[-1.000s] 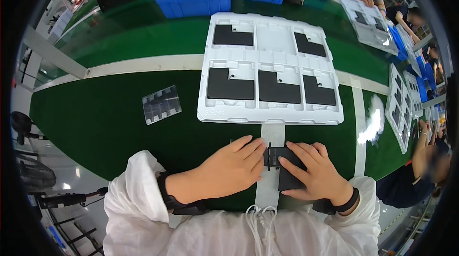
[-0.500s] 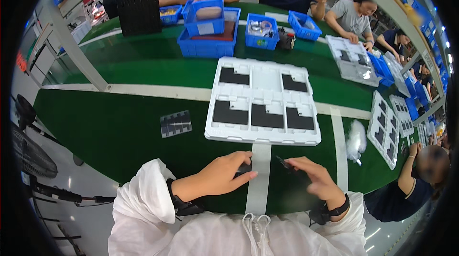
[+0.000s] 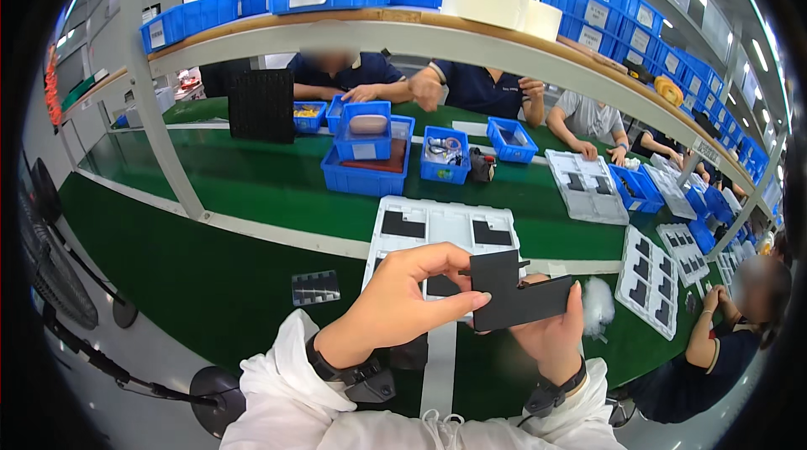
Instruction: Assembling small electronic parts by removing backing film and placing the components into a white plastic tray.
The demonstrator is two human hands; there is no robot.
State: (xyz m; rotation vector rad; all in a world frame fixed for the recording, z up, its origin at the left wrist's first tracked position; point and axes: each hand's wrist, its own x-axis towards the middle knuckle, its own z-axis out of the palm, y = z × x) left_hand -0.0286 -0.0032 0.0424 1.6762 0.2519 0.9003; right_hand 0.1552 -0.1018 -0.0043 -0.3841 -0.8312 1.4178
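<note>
Both hands are raised above the near edge of the green table (image 3: 210, 282), holding 1 flat black part (image 3: 514, 292) between them. The part is L-shaped, with a square tab standing up at its left end and a long bar running right. The left hand (image 3: 403, 303) pinches the tab: its index finger curls over the top edge and the thumb presses the lower left corner, the other fingers folded in behind. The right hand (image 3: 551, 336) grips the bar from below and behind, thumb up along the right end, fingers closed under the lower edge. Both wrists wear black bands below white sleeves.

Just behind the hands, on the table, lies a white tray (image 3: 437, 227) with black pieces sitting in several of its pockets; the left hand covers part of its near edge. A white strip (image 3: 439, 378) runs from under the tray toward the person. Left of the tray, apart from it, lies a small clear ridged insert (image 3: 316, 288). Right of the right hand sits a tuft of white fluff (image 3: 598, 305), and beyond it another white tray (image 3: 646, 282) loaded with black pieces.

Toward the far edge stand 2 blue bins (image 3: 366, 166), with other people seated behind them under a shelf of more bins.
</note>
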